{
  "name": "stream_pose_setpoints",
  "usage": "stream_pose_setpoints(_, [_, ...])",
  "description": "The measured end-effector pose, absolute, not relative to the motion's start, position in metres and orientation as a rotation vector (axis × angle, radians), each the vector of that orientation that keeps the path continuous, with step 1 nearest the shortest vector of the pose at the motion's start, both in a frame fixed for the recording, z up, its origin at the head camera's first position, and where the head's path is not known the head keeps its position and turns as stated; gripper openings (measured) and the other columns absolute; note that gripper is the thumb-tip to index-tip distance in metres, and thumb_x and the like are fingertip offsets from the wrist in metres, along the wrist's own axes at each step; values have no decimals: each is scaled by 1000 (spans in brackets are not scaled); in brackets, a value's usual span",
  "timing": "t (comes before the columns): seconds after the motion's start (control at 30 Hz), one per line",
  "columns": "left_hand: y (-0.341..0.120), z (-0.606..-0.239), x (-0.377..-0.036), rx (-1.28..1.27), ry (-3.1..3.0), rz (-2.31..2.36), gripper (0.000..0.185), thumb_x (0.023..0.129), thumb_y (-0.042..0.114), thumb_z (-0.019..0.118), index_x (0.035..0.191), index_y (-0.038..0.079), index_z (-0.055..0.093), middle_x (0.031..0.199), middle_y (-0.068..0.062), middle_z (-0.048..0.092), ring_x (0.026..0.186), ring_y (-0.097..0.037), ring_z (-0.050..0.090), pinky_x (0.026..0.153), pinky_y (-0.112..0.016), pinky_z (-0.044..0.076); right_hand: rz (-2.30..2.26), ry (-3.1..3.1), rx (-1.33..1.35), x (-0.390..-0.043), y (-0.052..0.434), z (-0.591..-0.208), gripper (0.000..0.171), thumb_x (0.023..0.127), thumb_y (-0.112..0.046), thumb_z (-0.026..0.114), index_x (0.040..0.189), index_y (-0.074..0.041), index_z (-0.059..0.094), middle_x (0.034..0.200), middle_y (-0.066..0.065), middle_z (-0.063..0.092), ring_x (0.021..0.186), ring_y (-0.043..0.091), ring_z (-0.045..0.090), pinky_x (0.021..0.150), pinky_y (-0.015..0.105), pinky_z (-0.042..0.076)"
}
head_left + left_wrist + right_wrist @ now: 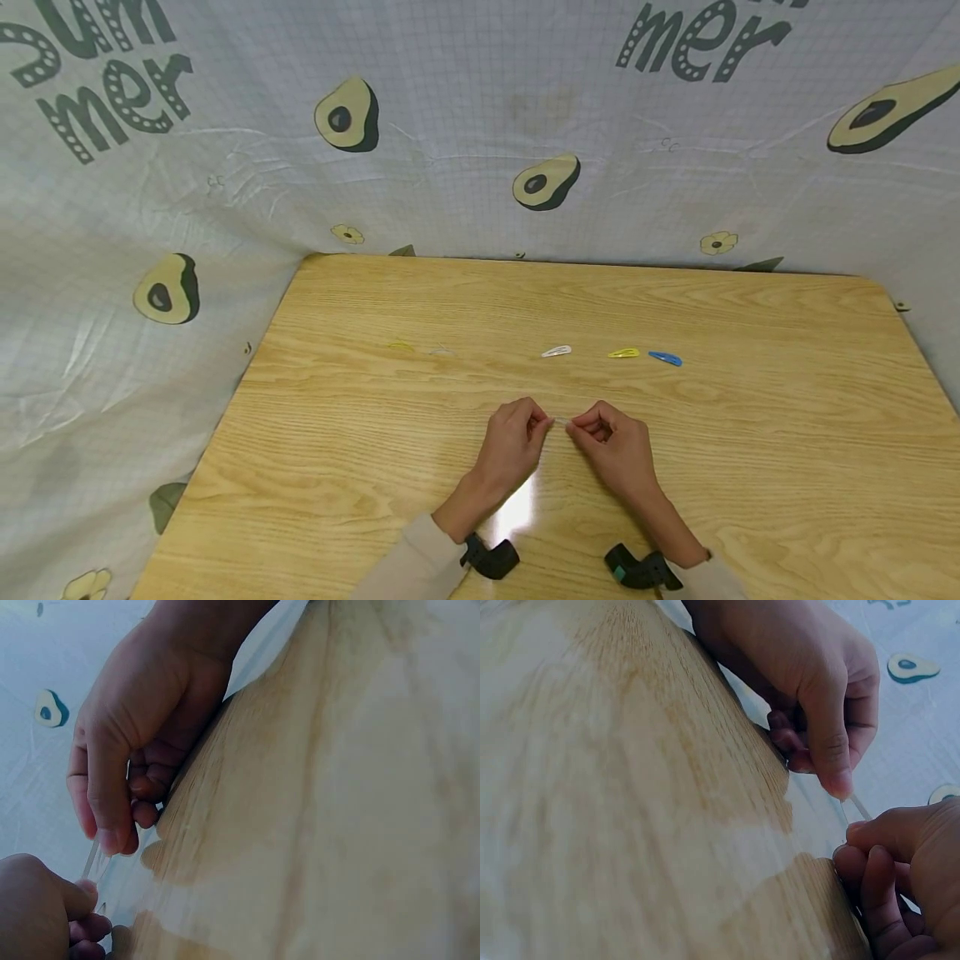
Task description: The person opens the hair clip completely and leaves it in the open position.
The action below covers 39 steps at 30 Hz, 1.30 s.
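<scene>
Both hands meet over the middle of the wooden table [750,467], each pinching one end of a thin clear clip [561,422]. My left hand [542,427] pinches its left end and my right hand [577,429] its right end, the other fingers curled. In the left wrist view the left hand [112,836] nips the clear clip [91,859] while the right hand [45,911] holds the other end. In the right wrist view the right hand [838,784] pinches the clear clip [859,806] above the left hand [900,877].
Farther back on the table lie a white clip [556,352], a yellow clip [623,353] and a blue clip [665,358] in a row. A faint yellow piece [401,346] and a clear piece [441,352] lie to the left. An avocado-print cloth [480,125] hangs behind and at both sides.
</scene>
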<state>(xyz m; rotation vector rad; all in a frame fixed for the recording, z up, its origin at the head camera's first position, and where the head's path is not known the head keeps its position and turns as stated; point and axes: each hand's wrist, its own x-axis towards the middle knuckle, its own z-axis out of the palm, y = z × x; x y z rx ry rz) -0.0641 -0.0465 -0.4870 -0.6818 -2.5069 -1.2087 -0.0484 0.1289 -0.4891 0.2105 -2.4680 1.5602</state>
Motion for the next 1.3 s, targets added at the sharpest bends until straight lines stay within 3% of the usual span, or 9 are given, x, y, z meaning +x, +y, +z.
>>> stream_pose_setpoints(0.57, [-49, -487, -64, -689, -2487, -1220, 8, 89, 4, 67, 85, 5, 60, 70, 1, 55, 59, -5, 49, 53, -15, 41, 1563, -2437, 186, -49, 124, -487, 12, 79, -7, 78, 81, -15, 69, 66, -9, 64, 52, 6, 56, 46, 22, 45])
stream_pose_setpoints(1.3, [-77, -474, -97, -555, -2371, -1033, 8, 86, 2, 71, 88, 2, 64, 75, -4, 60, 64, -13, 54, 56, -21, 44, 1632, -2376, 198, -90, 87, -471, 9, 82, -12, 77, 84, -11, 69, 75, -2, 68, 63, 11, 62, 56, 22, 49])
